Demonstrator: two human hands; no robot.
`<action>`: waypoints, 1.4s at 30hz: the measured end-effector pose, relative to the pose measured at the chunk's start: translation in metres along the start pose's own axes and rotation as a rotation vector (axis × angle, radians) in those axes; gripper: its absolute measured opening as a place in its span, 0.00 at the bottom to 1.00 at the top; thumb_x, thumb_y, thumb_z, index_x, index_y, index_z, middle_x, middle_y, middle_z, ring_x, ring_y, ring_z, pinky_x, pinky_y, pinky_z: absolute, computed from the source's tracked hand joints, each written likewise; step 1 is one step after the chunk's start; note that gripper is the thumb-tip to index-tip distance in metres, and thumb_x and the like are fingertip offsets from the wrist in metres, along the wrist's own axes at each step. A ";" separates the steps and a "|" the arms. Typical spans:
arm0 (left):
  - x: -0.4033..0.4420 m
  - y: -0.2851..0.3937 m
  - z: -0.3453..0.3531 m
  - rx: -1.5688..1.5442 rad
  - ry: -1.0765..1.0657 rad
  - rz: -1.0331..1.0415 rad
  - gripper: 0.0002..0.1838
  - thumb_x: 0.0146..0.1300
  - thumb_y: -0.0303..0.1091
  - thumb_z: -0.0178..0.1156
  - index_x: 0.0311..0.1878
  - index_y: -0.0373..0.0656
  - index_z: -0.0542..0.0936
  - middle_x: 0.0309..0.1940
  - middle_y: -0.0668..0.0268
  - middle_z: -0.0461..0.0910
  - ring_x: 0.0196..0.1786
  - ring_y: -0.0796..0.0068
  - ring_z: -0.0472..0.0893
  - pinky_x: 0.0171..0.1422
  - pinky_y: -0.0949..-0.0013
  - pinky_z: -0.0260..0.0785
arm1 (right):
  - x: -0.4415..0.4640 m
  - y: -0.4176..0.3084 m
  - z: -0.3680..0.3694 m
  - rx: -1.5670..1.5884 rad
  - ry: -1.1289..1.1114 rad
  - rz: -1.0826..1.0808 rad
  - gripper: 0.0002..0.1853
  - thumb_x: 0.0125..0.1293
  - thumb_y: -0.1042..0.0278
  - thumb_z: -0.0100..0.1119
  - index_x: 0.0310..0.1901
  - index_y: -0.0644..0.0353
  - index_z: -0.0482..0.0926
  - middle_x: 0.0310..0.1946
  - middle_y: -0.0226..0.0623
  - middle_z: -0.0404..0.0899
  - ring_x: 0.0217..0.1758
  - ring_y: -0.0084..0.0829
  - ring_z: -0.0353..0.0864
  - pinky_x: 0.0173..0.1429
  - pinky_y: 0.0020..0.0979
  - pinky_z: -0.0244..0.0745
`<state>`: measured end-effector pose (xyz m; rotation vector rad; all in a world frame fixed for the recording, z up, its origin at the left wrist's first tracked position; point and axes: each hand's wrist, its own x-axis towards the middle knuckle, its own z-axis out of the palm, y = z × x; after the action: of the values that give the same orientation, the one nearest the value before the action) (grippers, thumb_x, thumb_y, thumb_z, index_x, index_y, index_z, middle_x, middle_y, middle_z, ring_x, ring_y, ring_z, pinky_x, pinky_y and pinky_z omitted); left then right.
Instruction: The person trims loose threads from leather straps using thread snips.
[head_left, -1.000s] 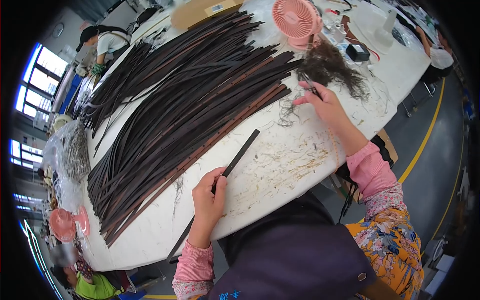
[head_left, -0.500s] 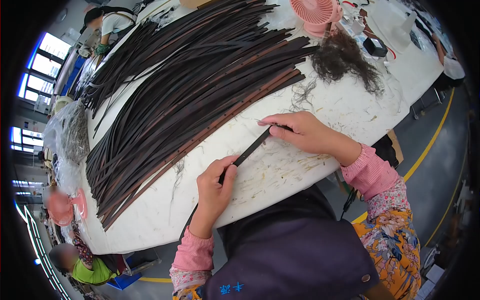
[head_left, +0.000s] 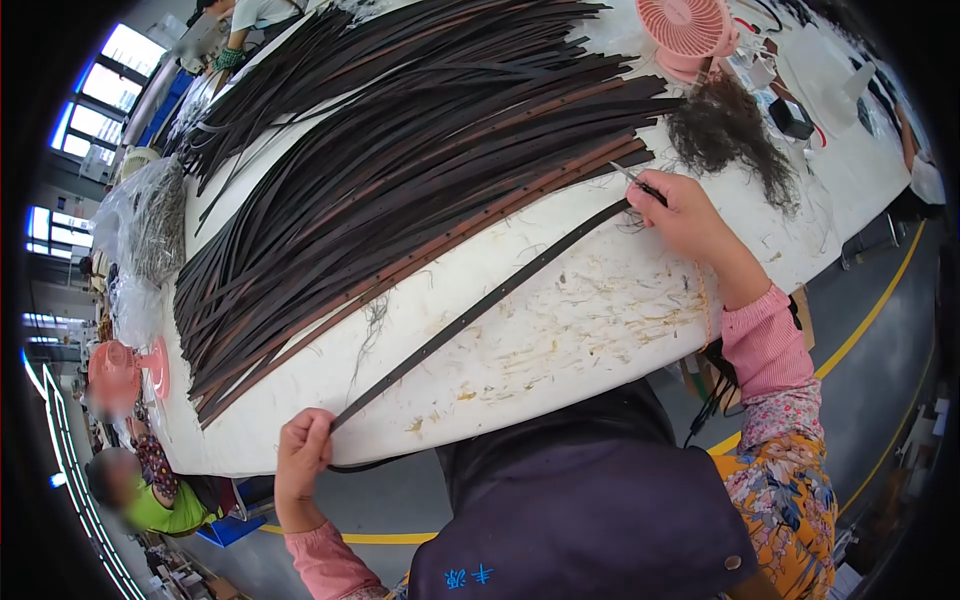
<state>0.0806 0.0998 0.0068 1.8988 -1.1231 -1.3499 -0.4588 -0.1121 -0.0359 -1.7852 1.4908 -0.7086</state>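
Note:
A long black strap [head_left: 470, 315] with small holes along it is stretched diagonally over the white table. My left hand [head_left: 305, 450] is closed around its lower left part, by the table's front edge. At the upper right end, my right hand [head_left: 675, 215] is closed on the strap. A slim pointed tool [head_left: 622, 171] with a silvery tip and dark handle also sticks out of my right hand; its exact kind is unclear. Just beyond lies a wide pile of black and brown straps [head_left: 400, 210], some with rows of holes.
A tangle of dark threads [head_left: 735, 135] lies right of the pile, near a pink fan [head_left: 688, 30] and a black box [head_left: 790, 118]. Yellowish scraps [head_left: 590, 310] dot the white table [head_left: 400, 440]. Co-workers sit at the far left, one in a green top [head_left: 165, 510].
My hands have moved far apart, the left toward the lower left and the right up and right. A longer stretch of strap now shows between them, and the pointed tool is more visible.

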 end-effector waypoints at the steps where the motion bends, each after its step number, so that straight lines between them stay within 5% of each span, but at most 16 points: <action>1: -0.008 -0.007 -0.020 0.012 0.104 0.004 0.15 0.83 0.39 0.57 0.41 0.40 0.83 0.15 0.78 0.68 0.16 0.89 0.61 0.20 0.78 0.48 | 0.001 -0.001 -0.003 0.012 -0.020 -0.009 0.13 0.81 0.63 0.59 0.40 0.63 0.79 0.24 0.24 0.72 0.29 0.18 0.69 0.35 0.26 0.67; 4: -0.033 -0.028 -0.089 0.118 0.386 0.010 0.17 0.83 0.41 0.59 0.35 0.43 0.82 0.16 0.82 0.66 0.17 0.92 0.59 0.22 0.78 0.45 | 0.002 0.001 -0.006 -0.022 -0.046 -0.047 0.12 0.77 0.63 0.61 0.40 0.64 0.80 0.23 0.35 0.77 0.27 0.27 0.76 0.36 0.33 0.71; 8: -0.047 -0.049 -0.166 0.432 0.683 0.283 0.19 0.81 0.40 0.62 0.32 0.42 0.77 0.22 0.82 0.64 0.28 0.91 0.60 0.30 0.75 0.50 | -0.001 0.001 -0.004 0.007 -0.056 -0.029 0.12 0.79 0.62 0.61 0.41 0.63 0.81 0.23 0.30 0.75 0.27 0.22 0.73 0.34 0.30 0.69; 12: -0.039 -0.012 -0.158 0.735 0.850 0.301 0.20 0.80 0.40 0.64 0.30 0.39 0.75 0.19 0.79 0.59 0.27 0.87 0.54 0.29 0.70 0.42 | -0.009 -0.004 -0.008 -0.043 -0.110 0.012 0.13 0.80 0.61 0.61 0.41 0.63 0.81 0.23 0.28 0.75 0.27 0.20 0.72 0.33 0.28 0.68; 14: -0.020 -0.015 -0.159 0.930 0.870 0.342 0.20 0.78 0.40 0.65 0.30 0.38 0.76 0.15 0.72 0.61 0.21 0.81 0.57 0.29 0.67 0.50 | -0.015 -0.008 -0.005 -0.059 -0.106 -0.004 0.12 0.79 0.62 0.61 0.41 0.62 0.81 0.23 0.28 0.75 0.27 0.19 0.71 0.33 0.28 0.67; 16: 0.000 -0.021 -0.154 1.114 0.813 0.296 0.17 0.76 0.39 0.65 0.32 0.39 0.78 0.16 0.64 0.69 0.19 0.66 0.68 0.38 0.61 0.64 | -0.021 -0.008 -0.006 -0.061 -0.123 -0.011 0.11 0.79 0.64 0.62 0.41 0.63 0.81 0.23 0.28 0.75 0.27 0.18 0.70 0.34 0.28 0.67; 18: 0.022 -0.030 -0.131 1.240 0.817 0.383 0.06 0.70 0.35 0.68 0.40 0.44 0.82 0.36 0.64 0.85 0.44 0.56 0.83 0.55 0.53 0.68 | -0.024 -0.002 -0.008 -0.052 -0.134 -0.029 0.10 0.78 0.65 0.62 0.42 0.63 0.81 0.24 0.28 0.76 0.28 0.19 0.70 0.34 0.27 0.67; 21: 0.044 0.003 -0.037 0.873 0.592 0.637 0.13 0.68 0.28 0.68 0.54 0.40 0.82 0.60 0.52 0.82 0.64 0.45 0.80 0.71 0.52 0.70 | -0.027 0.003 -0.010 -0.080 -0.152 -0.114 0.09 0.78 0.66 0.62 0.44 0.63 0.83 0.24 0.27 0.77 0.29 0.19 0.71 0.36 0.27 0.69; 24: 0.043 0.030 0.043 0.843 0.234 0.796 0.27 0.68 0.27 0.67 0.70 0.40 0.77 0.76 0.52 0.73 0.79 0.48 0.70 0.83 0.51 0.61 | -0.026 -0.004 -0.012 -0.080 -0.140 -0.216 0.08 0.76 0.67 0.64 0.48 0.63 0.85 0.27 0.35 0.83 0.29 0.26 0.80 0.38 0.30 0.75; 25: 0.041 0.032 0.060 0.818 0.120 0.750 0.31 0.69 0.29 0.67 0.75 0.40 0.74 0.78 0.53 0.70 0.83 0.49 0.66 0.86 0.49 0.56 | -0.025 -0.009 -0.013 -0.282 0.055 -0.243 0.08 0.75 0.68 0.65 0.49 0.61 0.86 0.29 0.39 0.85 0.31 0.32 0.84 0.40 0.33 0.77; 27: 0.044 0.026 0.079 0.834 0.061 0.751 0.31 0.71 0.33 0.64 0.77 0.40 0.72 0.80 0.54 0.68 0.85 0.50 0.63 0.88 0.46 0.52 | -0.019 -0.017 -0.016 -0.573 0.323 -0.258 0.10 0.72 0.71 0.67 0.52 0.57 0.87 0.36 0.47 0.89 0.38 0.48 0.89 0.40 0.40 0.81; 28: 0.044 0.025 0.084 0.873 0.088 0.761 0.32 0.72 0.34 0.64 0.77 0.40 0.71 0.81 0.55 0.67 0.85 0.50 0.62 0.88 0.46 0.51 | -0.016 -0.024 -0.013 -0.575 0.324 -0.258 0.10 0.72 0.71 0.67 0.52 0.57 0.87 0.36 0.47 0.89 0.38 0.48 0.89 0.40 0.40 0.81; 32: 0.043 0.023 0.088 0.883 0.120 0.775 0.31 0.73 0.35 0.62 0.77 0.41 0.72 0.81 0.56 0.68 0.85 0.50 0.63 0.88 0.45 0.51 | -0.004 -0.080 0.041 -0.298 0.032 -0.509 0.13 0.66 0.76 0.68 0.52 0.57 0.85 0.38 0.45 0.89 0.38 0.49 0.90 0.41 0.41 0.83; 34: 0.042 0.023 0.087 0.833 0.107 0.788 0.30 0.72 0.34 0.64 0.76 0.41 0.74 0.80 0.56 0.70 0.84 0.52 0.64 0.88 0.45 0.51 | 0.003 -0.113 0.074 -0.279 -0.281 -0.577 0.20 0.63 0.80 0.65 0.57 0.58 0.84 0.52 0.43 0.87 0.55 0.47 0.87 0.55 0.42 0.83; 36: 0.042 0.023 0.085 0.803 0.112 0.802 0.28 0.70 0.32 0.65 0.73 0.42 0.77 0.77 0.56 0.73 0.83 0.52 0.66 0.87 0.45 0.53 | 0.014 -0.128 0.122 -0.178 -0.309 -0.924 0.23 0.64 0.80 0.66 0.62 0.58 0.82 0.67 0.45 0.80 0.71 0.49 0.78 0.71 0.45 0.76; 42: 0.045 0.010 0.079 0.666 0.142 0.866 0.17 0.67 0.26 0.68 0.58 0.42 0.86 0.68 0.59 0.83 0.77 0.55 0.75 0.84 0.47 0.62 | 0.025 -0.136 0.210 -0.298 -0.496 -1.073 0.24 0.74 0.75 0.58 0.70 0.60 0.77 0.77 0.44 0.72 0.83 0.44 0.67 0.87 0.48 0.60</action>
<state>0.0094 0.0583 -0.0339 1.5028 -2.1478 -0.3686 -0.2099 -0.0890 -0.0566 -2.7236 0.2299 -0.4462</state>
